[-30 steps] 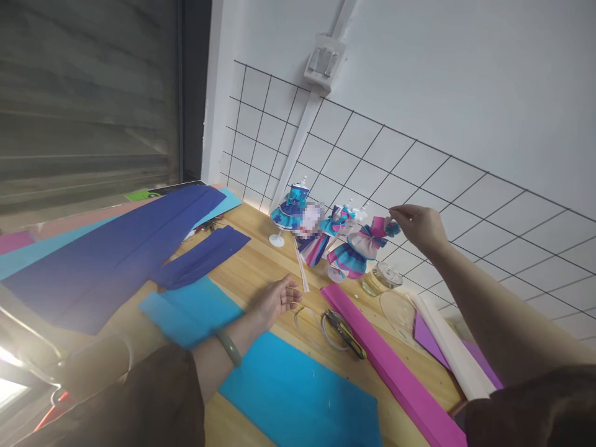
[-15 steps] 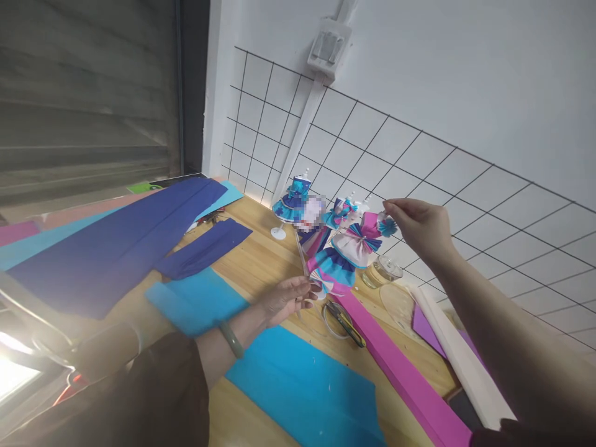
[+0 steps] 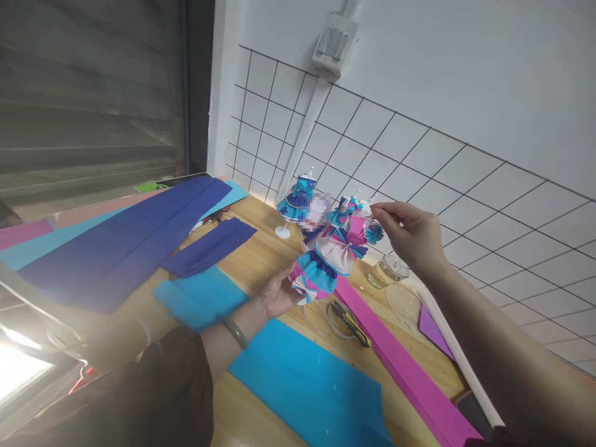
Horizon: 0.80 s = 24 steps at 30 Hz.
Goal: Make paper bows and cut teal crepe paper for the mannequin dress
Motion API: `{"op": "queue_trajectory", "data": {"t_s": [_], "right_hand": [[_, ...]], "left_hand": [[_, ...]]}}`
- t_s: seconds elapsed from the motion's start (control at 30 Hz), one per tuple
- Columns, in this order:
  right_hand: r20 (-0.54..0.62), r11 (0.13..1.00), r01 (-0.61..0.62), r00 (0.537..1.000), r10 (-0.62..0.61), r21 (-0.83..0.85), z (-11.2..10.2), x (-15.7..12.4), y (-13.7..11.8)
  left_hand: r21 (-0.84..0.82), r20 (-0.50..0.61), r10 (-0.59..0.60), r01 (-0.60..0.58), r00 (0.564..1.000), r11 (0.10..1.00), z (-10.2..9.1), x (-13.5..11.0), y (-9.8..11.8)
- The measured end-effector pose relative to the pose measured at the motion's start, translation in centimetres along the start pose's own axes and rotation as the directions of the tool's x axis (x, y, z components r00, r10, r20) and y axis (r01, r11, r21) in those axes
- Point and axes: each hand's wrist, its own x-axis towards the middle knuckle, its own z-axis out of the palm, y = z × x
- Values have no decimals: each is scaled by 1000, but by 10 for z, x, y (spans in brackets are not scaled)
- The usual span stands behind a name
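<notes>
A miniature dress form point(image 3: 338, 251) in a pink, white and blue crepe-paper dress with fan-shaped bows tilts above the table. My right hand point(image 3: 414, 233) pinches it at the top, thumb and forefinger together. Down at the hem, my left hand point(image 3: 278, 295) holds the layered skirt from the left, its fingers partly hidden behind the paper. Behind the held form stands another small dress form point(image 3: 350, 208) with a bow, partly covered. Farther left is a third dress form point(image 3: 298, 198) in blue, on a white round base.
Bright blue paper point(image 3: 311, 379), dark blue paper point(image 3: 135, 236) and a long pink strip point(image 3: 410, 372) lie across the wooden table point(image 3: 261, 230). Yellow-black scissors or cutter point(image 3: 351, 324) lies near a clear tape roll point(image 3: 388, 270). A wire grid point(image 3: 395, 149) lines the wall.
The dress form has tilted, its skirt swinging left toward me. My left hand has gone from open beside the skirt to holding the hem; my right hand has shifted slightly left.
</notes>
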Motion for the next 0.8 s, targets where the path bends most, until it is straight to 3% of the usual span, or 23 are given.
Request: {"op": "queue_trajectory", "data": {"t_s": [0.33,0.43,0.57,0.8], "right_hand": [[-39,1000,-25,999,25,-3,2,4,5],[-92,1000,4,996,-6,-28,2,12,7],[-147,996,46,988,-57,-77,7,25,11],[-110,974,170,976,-187,-148,35,49,6]], "left_hand": [[-122,-38,22,-27,999,992,-1,2,3],[-112,-166,86,-105,982,988,-7,6,1],[-92,-394,130,-179,910,980,-20,12,-2],[-3,-424,122,-136,897,991,-29,17,-6]]}}
